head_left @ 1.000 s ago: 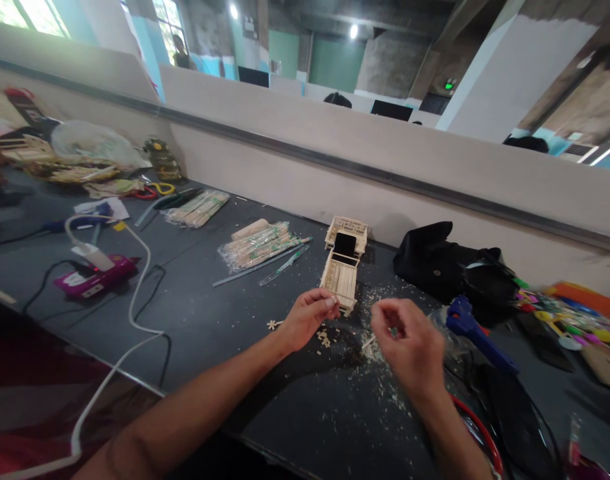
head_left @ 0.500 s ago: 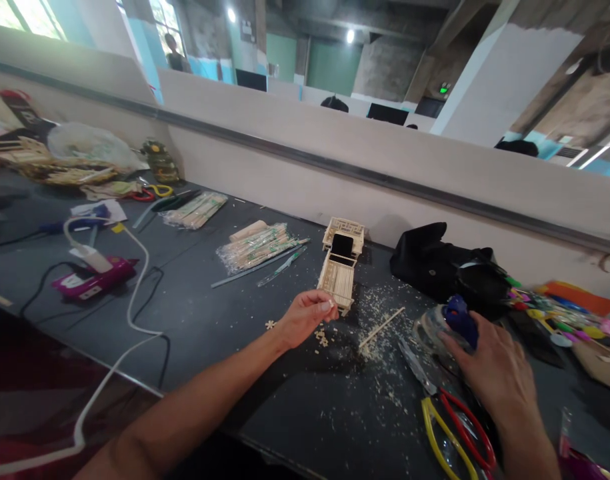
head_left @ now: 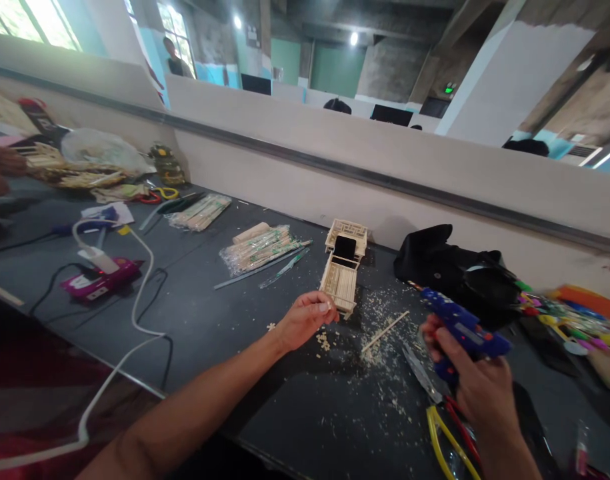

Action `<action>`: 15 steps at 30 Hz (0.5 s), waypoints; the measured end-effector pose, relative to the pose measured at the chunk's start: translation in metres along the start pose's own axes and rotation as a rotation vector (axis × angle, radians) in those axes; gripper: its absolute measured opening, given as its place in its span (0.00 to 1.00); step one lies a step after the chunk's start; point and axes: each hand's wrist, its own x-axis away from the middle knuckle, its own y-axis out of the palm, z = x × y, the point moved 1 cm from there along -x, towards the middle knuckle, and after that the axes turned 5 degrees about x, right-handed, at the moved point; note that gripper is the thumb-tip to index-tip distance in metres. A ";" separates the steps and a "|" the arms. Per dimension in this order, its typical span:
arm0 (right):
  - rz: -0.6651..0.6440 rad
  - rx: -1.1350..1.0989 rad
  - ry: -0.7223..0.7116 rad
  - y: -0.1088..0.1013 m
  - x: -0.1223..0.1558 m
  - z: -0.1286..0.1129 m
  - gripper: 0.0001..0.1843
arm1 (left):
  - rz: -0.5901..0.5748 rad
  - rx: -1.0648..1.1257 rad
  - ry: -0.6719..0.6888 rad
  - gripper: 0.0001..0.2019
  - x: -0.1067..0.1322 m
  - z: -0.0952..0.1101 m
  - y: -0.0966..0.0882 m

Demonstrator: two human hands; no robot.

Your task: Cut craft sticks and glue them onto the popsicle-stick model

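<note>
My right hand (head_left: pixel 477 377) is wrapped round the handle of a blue glue gun (head_left: pixel 467 327), raised above the table with its nozzle towards the upper left. My left hand (head_left: pixel 309 320) pinches a tiny pale piece between thumb and fingertips; its exact shape is too small to tell. Just beyond that hand stands a small wooden stick model (head_left: pixel 341 280), with a black panel (head_left: pixel 345 248) on it. Small wood cuttings (head_left: pixel 323 341) lie beside the left hand. A thin wooden stick (head_left: pixel 385 332) rests among shavings between the hands.
Large scissors (head_left: pixel 447 433) with red and yellow handles lie below my right hand. A black bag (head_left: pixel 449 267) sits against the partition. Bagged sticks (head_left: pixel 257 252) are left of the model. A purple power strip (head_left: pixel 102 279) trails a white cable. Another person's hand shows at far left.
My right hand has lifted the glue gun from its place on the right and turned it to point left. My left hand stays pinched near the model.
</note>
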 end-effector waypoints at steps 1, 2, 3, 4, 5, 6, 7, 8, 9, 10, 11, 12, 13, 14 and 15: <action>-0.086 -0.076 0.048 0.010 0.006 -0.001 0.18 | -0.001 0.004 0.003 0.12 0.000 0.000 -0.001; -0.184 -0.130 0.087 0.020 0.013 -0.002 0.19 | -0.001 0.006 0.003 0.12 0.000 -0.001 -0.001; -0.253 -0.168 0.122 0.029 0.019 -0.002 0.20 | 0.000 0.009 0.003 0.12 0.000 -0.001 -0.002; -0.287 -0.203 0.145 0.036 0.025 -0.001 0.21 | 0.000 0.009 0.001 0.12 0.000 -0.001 -0.002; -0.315 -0.230 0.162 0.042 0.030 0.001 0.22 | 0.002 0.007 -0.002 0.12 0.000 -0.002 -0.003; -0.334 -0.247 0.170 0.045 0.034 0.002 0.22 | 0.004 0.001 -0.008 0.12 0.000 -0.002 -0.004; -0.342 -0.254 0.173 0.047 0.038 0.003 0.23 | 0.007 -0.009 -0.015 0.12 0.000 -0.003 -0.004; -0.347 -0.253 0.171 0.048 0.041 0.004 0.24 | 0.010 -0.027 -0.023 0.13 0.001 -0.004 -0.005; -0.344 -0.243 0.166 0.048 0.042 0.005 0.25 | 0.010 -0.053 -0.032 0.13 0.001 -0.004 -0.005; -0.335 -0.229 0.163 0.046 0.044 0.005 0.25 | 0.006 -0.085 -0.038 0.14 0.001 -0.005 -0.006; -0.324 -0.213 0.158 0.045 0.045 0.004 0.26 | -0.001 -0.119 -0.041 0.14 0.002 -0.005 -0.007; -0.314 -0.197 0.154 0.043 0.045 0.004 0.26 | -0.008 -0.152 -0.040 0.15 0.002 -0.005 -0.007; -0.308 -0.180 0.149 0.042 0.046 0.003 0.25 | -0.013 -0.181 -0.038 0.15 0.002 -0.005 -0.008; -0.307 -0.161 0.141 0.041 0.047 0.003 0.25 | -0.014 -0.205 -0.036 0.16 0.002 -0.005 -0.008; -0.310 -0.140 0.129 0.041 0.047 0.003 0.25 | -0.012 -0.223 -0.033 0.17 0.002 -0.005 -0.008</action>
